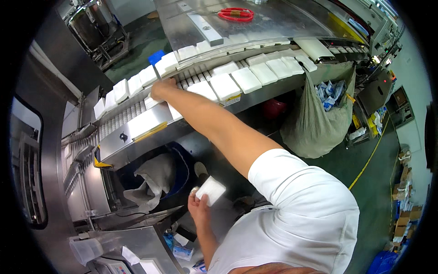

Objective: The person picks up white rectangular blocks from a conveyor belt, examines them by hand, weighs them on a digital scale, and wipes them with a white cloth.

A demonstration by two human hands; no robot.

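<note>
Left grip (199,208) pinching a white pad (212,190) down low, right grip (164,89) up at the roller conveyor (119,118) — honestly can't tell if it's closed on anything — more white pads (246,80) lined up along it, red coiled hose (238,18) on the metal worktop (285,25)

Roller conv. (120,118) w/ flat white pks (246,81) in rows.

The right arm (214,118) stretches long and nearly straight across to the person's left; the right hand (163,89) hides most of its fingers from me. The left hand (199,211) sits nearer the body, thumb and fingers pinching.
</note>
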